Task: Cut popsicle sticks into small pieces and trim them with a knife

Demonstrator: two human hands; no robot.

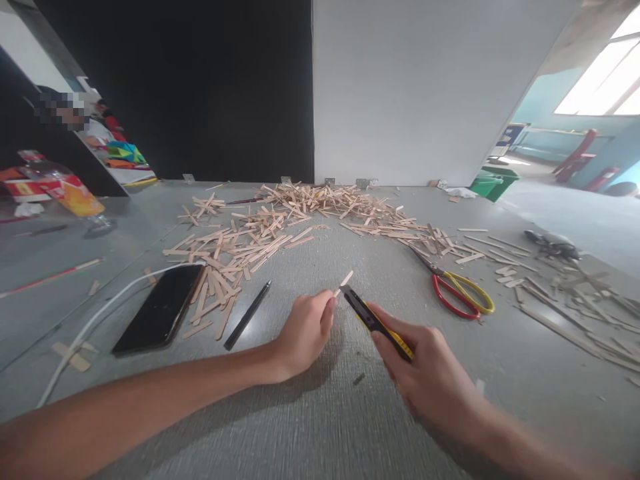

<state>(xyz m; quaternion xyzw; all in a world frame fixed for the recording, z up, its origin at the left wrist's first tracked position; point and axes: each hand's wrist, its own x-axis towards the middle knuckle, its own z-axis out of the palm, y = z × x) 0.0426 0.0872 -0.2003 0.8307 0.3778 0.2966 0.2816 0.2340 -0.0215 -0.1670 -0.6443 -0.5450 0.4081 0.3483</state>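
Observation:
Between the thumb and fingers of my left hand [307,331] is a small wooden craft stick [347,277], its rounded end pointing up and away from me. My right hand [423,360] grips a black and yellow utility knife [376,319]. The knife's tip is right beside the stick, close to my left fingertips; whether the blade touches the wood I cannot tell. To the left of my left hand lies a black pen [249,315]. Red and yellow handled scissors [453,285] rest to the right, beyond my right hand.
A heap of craft sticks [330,200] curves across the back. A phone [159,310] with a white cable [95,321] lies left, near a bottle [65,187] and a red pencil [55,276]. Wood strips [560,323] are scattered right. Upright panels [435,87] border the far edge.

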